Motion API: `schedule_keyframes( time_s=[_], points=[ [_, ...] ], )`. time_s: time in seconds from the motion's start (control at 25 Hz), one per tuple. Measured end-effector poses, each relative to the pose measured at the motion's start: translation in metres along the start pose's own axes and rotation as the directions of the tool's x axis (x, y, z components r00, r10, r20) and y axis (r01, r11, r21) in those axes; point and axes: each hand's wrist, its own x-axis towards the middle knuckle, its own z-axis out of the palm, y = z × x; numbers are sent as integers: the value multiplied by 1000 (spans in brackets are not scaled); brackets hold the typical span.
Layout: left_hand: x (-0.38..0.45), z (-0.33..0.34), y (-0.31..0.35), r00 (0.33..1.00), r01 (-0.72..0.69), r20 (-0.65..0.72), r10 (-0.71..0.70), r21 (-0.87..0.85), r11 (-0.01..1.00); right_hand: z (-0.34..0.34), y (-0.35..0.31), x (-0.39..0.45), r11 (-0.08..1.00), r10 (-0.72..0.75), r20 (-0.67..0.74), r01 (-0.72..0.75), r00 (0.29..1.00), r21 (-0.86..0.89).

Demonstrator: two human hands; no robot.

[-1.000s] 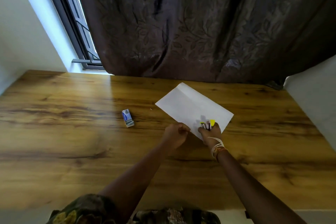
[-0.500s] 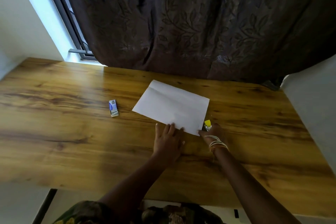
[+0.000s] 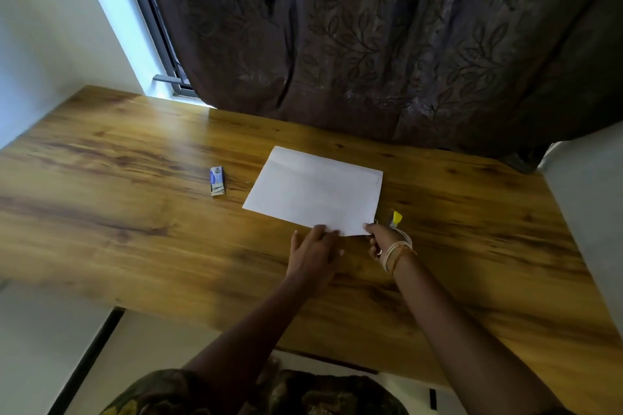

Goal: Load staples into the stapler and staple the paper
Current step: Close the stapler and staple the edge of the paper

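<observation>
A white folded paper (image 3: 313, 192) lies flat on the wooden table (image 3: 135, 229). My left hand (image 3: 315, 253) rests on the paper's near edge with its fingers straight. My right hand (image 3: 384, 241) is at the near right corner of the paper, thumb touching that corner. It grips a small stapler (image 3: 397, 218), of which only the yellow end shows beyond the hand, just off the paper's right edge. A small blue and white staple box (image 3: 216, 180) lies to the left of the paper, apart from both hands.
A dark patterned curtain (image 3: 371, 44) hangs behind the table's far edge. A white surface (image 3: 586, 212) borders the table on the right. A window frame (image 3: 151, 27) stands at the back left. The table's near edge runs just below my forearms.
The paper has turned to lie squarer to me. My left hand went from curled to flat on its near edge. The stapler moved off the sheet to its right corner.
</observation>
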Motion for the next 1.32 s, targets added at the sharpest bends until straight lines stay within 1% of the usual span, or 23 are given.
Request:
schedule_keyframes(
  time_s=[0.04,0.08,0.12,0.16,0.2,0.24,0.28,0.32,0.36,0.4,0.44,0.52,0.6,0.64,0.76,0.88,1.0,1.04,1.16,1.24,1.32],
  points=[
    [1,-1,2,998,23,-56,-30,-120,993,0,1,1,1000,15,10,-15,1000,14],
    [1,-1,5,990,81,-98,-106,-232,969,0,1,2,1000,18,20,-18,1000,15],
    [4,-2,10,964,203,-79,-253,-395,896,-1,2,2,1000,15,34,-15,999,7],
    [9,-3,14,895,384,68,-440,-619,685,-1,2,2,1000,7,50,-7,999,-4],
    [17,-7,18,777,543,315,-544,-773,328,-2,1,1,1000,3,64,-2,998,-11],
    [24,-13,19,664,615,541,-517,-788,-35,-3,1,0,1000,0,79,1,997,-8],
    [29,-18,18,607,614,669,-429,-738,-281,-5,0,-1,1000,-2,91,3,996,-12],
    [33,-21,15,587,591,722,-366,-691,-416,-7,0,-3,999,-6,100,9,995,-31],
    [38,-24,13,581,571,737,-346,-672,-472,-8,1,-5,998,-12,95,17,995,-59],
    [41,-26,12,578,563,737,-351,-672,-482,-9,2,-7,996,-17,70,23,997,-84],
    [44,-27,12,567,571,736,-369,-675,-468,-9,4,-9,994,-29,31,33,999,-103],
    [45,-25,15,536,613,738,-409,-674,-413,-6,15,-15,995,-71,-48,68,996,-69],
    [45,-24,18,516,632,729,-451,-679,-374,-3,25,-21,996,-91,-54,90,994,-12],
    [45,-23,20,514,630,722,-463,-684,-367,-1,31,-25,996,-89,-36,89,995,-23],
    [47,-22,20,507,609,722,-471,-686,-398,5,44,-33,984,-112,2,111,994,-140],
    [50,-21,20,498,590,715,-490,-694,-412,11,52,-34,957,-203,8,200,979,-212],
    [52,-18,19,503,590,715,-485,-695,-412,13,55,-34,866,-343,-37,301,939,-399],
    [52,-17,18,505,591,716,-482,-694,-411,13,55,-35,834,-392,-41,336,919,-438],
    [52,-14,18,507,595,712,-486,-697,-401,18,50,-37,758,-499,-34,418,866,-501],
    [52,-12,18,504,594,708,-495,-700,-396,22,45,-37,730,-512,-38,411,858,-547],
    [53,-11,19,506,592,705,-497,-703,-395,25,41,-37,724,-519,-28,421,854,-546]
  ],
)
